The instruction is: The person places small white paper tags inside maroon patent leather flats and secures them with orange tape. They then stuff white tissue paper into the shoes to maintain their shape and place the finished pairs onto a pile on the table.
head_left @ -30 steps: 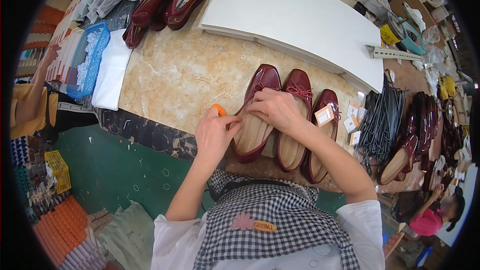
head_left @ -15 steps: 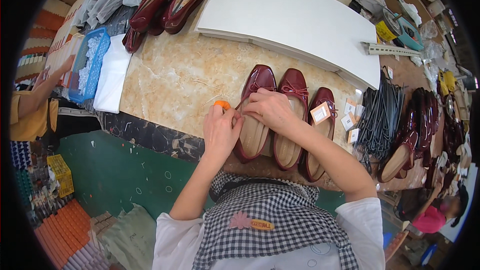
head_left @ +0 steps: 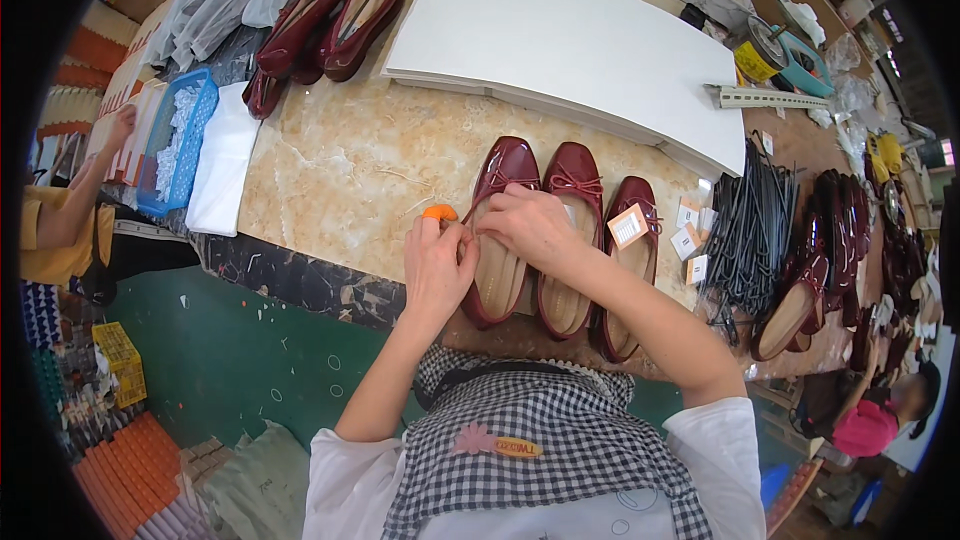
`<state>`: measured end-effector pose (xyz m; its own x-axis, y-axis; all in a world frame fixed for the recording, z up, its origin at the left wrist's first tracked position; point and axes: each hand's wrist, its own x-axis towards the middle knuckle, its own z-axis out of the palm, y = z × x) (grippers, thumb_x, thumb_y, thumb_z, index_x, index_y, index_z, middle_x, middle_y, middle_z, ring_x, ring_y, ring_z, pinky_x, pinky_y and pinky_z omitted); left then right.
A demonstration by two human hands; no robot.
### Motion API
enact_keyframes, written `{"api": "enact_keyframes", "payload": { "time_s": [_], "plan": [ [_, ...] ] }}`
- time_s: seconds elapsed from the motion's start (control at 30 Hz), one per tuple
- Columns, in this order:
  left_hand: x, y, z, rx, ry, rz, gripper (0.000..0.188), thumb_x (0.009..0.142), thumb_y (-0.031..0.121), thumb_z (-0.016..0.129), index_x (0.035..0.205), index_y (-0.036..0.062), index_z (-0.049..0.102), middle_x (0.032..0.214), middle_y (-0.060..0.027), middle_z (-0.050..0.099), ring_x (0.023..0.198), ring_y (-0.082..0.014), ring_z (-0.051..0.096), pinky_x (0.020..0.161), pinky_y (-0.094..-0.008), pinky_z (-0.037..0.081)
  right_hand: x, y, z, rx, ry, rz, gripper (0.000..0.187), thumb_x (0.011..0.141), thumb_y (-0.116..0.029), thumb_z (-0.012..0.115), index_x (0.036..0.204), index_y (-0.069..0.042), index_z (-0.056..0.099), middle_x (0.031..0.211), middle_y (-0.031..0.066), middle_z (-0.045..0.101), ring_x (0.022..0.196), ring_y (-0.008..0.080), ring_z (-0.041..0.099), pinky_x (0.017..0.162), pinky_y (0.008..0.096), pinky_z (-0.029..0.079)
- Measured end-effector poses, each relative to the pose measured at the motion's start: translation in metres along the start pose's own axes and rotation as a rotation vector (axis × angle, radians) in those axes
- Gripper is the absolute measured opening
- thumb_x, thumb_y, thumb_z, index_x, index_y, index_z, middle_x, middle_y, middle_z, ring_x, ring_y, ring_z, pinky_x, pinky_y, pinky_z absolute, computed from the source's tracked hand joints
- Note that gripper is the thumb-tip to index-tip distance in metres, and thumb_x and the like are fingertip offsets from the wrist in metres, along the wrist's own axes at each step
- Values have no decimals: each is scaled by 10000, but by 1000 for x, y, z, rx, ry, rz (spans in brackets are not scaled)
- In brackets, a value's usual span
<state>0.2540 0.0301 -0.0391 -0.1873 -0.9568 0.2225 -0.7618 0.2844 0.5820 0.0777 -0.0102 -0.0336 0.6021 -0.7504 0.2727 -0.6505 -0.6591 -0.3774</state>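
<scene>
Three burgundy patent ballet flats stand side by side near the table's front edge, toes pointing away from me. Both my hands meet at the left topline of the leftmost flat (head_left: 496,285). My left hand (head_left: 438,265), with an orange cover on one finger, is closed in a pinch just outside that edge. Across the shoe's opening reaches my right hand (head_left: 530,230), its fingertips pressed together beside the left ones. Whatever they pinch is too small to make out. The middle flat (head_left: 568,300) has a bow; the right flat (head_left: 625,325) carries a white-and-orange tag (head_left: 627,227).
A large white sheet stack (head_left: 570,40) lies behind the shoes. Black cords (head_left: 750,240) and more burgundy shoes (head_left: 790,315) are at the right. Other flats (head_left: 365,25), a blue basket (head_left: 205,105) and white paper (head_left: 222,170) sit left. Co-workers are at both sides.
My hands stay at the leftmost flat's left edge, with only slight finger movement. The view has shifted a little. At the left, a co-worker's hand has moved.
</scene>
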Motion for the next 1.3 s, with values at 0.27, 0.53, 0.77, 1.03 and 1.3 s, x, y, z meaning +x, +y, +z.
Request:
{"api": "enact_keyframes", "payload": {
  "time_s": [0.27,0.53,0.77,1.03,1.3],
  "plan": [
    [4,-6,-23,-362,32,59,155,836,124,585,738,5,606,998,-119,601,914,-257,547,787,-377,433,16,-28,-33,-245,-128,-29,167,804,-167,614,915,-42,627,749,65,621,765,195,588,662,332,497],
    [-1,-27,-4,-1777,-157,-758,207,1005,258,430,875,119,513,870,-5,608,759,-107,579,621,-247,471,19,-17,-33,984,-300,494,394,834,-411,712,1003,-56,690,666,47,597,590,135,537,550,308,424],
    [2,-18,-11,-1638,25,-810,185,1000,252,447,891,121,519,957,-20,627,810,-109,576,673,-260,474,3,-47,-25,743,34,542,298,827,-206,722,1090,-87,648,606,50,507,587,135,517,554,328,402],
    [-7,-27,-12,-1513,40,-653,194,985,218,518,970,44,605,967,-68,665,741,-100,570,671,-255,471,6,-26,-27,757,-95,466,146,858,-134,683,973,-52,648,710,61,632,678,122,599,604,295,459],
    [4,-14,-23,-985,-16,-468,132,900,63,649,1005,-11,682,888,-36,687,808,-64,608,737,-214,481,8,-18,-14,951,-97,553,104,861,-109,702,908,-16,693,825,30,712,777,52,629,660,225,487]
  ]
}}
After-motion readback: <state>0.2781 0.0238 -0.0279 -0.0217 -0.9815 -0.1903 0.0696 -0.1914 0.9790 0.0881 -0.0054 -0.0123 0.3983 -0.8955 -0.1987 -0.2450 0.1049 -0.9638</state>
